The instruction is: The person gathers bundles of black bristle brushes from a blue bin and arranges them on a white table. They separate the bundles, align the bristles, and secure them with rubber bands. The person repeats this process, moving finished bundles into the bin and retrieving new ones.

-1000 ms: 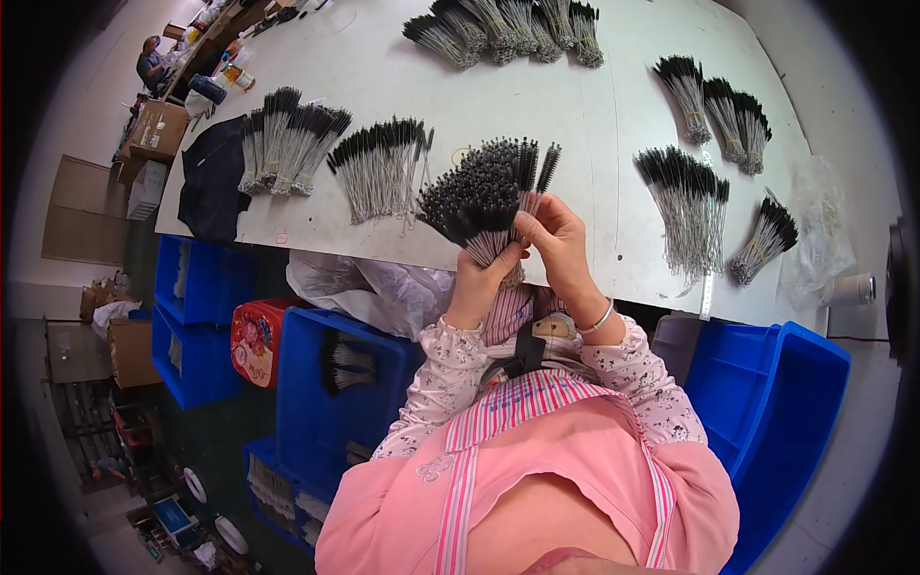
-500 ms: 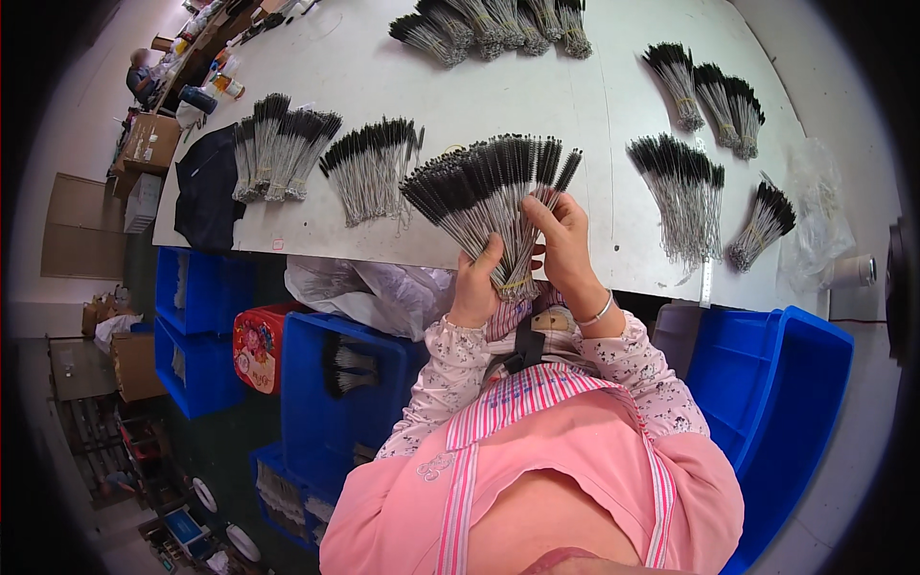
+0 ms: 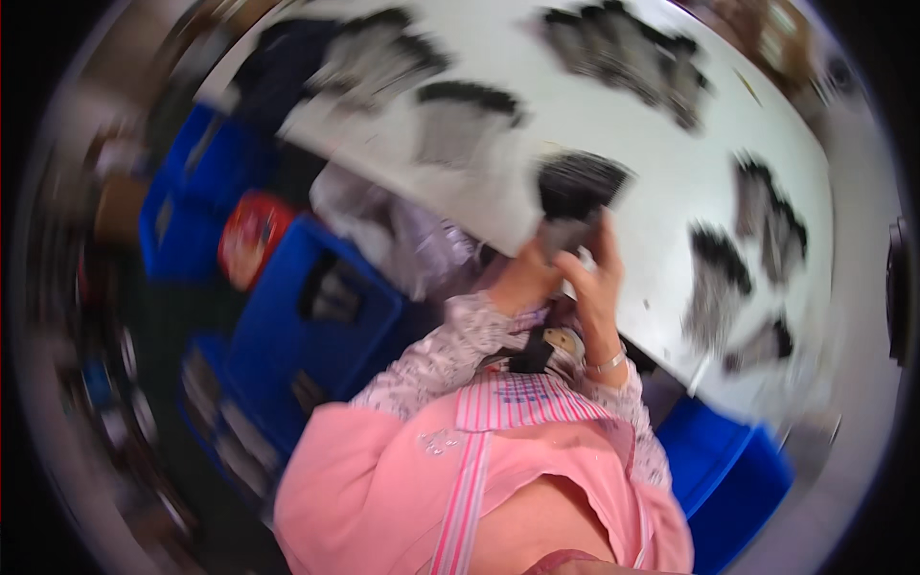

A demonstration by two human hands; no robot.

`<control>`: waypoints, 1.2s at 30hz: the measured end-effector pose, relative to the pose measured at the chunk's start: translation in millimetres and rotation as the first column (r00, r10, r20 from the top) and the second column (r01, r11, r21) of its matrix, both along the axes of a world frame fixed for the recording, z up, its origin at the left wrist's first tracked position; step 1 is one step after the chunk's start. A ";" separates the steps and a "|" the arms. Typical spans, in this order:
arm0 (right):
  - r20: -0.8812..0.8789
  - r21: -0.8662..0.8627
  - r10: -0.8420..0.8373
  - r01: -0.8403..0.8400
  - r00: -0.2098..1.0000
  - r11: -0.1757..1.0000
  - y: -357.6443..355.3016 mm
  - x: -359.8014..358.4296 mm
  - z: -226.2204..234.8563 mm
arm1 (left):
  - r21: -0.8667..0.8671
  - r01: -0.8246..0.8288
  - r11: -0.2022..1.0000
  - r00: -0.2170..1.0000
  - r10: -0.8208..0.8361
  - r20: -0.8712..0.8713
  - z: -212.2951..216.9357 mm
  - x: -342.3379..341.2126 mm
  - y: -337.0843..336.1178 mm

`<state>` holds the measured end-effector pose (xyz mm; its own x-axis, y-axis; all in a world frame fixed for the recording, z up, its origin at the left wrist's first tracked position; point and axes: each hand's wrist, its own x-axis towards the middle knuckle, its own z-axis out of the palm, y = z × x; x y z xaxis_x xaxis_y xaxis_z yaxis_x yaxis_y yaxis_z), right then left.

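Note:
Motion smears the whole view. A bundle of small twisted-wire brushes (image 3: pixel 580 187) with black bristles stands at the table's near edge, bristles pointing away from me. My left hand (image 3: pixel 524 276) is closed around its wire end from the left. On the right side, my right hand (image 3: pixel 599 273) also grips the bundle, its thumb near the wires and its fingers along the far side. The wire ends are mostly hidden behind my hands. A row of similar brushes (image 3: pixel 458 129) lies left of the bundle, and another group of brushes (image 3: pixel 714 287) lies to its right.
More brush bundles lie on the white table (image 3: pixel 565 120) at the far left, far middle and right. Blue bins (image 3: pixel 259 331) stand below at left, one with brushes (image 3: pixel 335 292) inside; another blue bin (image 3: pixel 704 450) is at lower right. White plastic (image 3: pixel 369 206) hangs by the table edge.
The whole view has turned, so the table now slants down to the right. The brushes, fanned out before, are now gathered into a tighter bundle, and my right hand has moved down onto it.

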<state>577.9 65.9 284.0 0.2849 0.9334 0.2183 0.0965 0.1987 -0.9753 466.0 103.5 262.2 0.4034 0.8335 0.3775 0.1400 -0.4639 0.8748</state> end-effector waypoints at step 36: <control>0.500 -0.818 0.514 -0.576 -0.697 0.015 39.3 -341.6 -220.6 | -0.998 0.057 -0.003 -0.294 0.956 -0.020 -205.9 -445.6 -174.4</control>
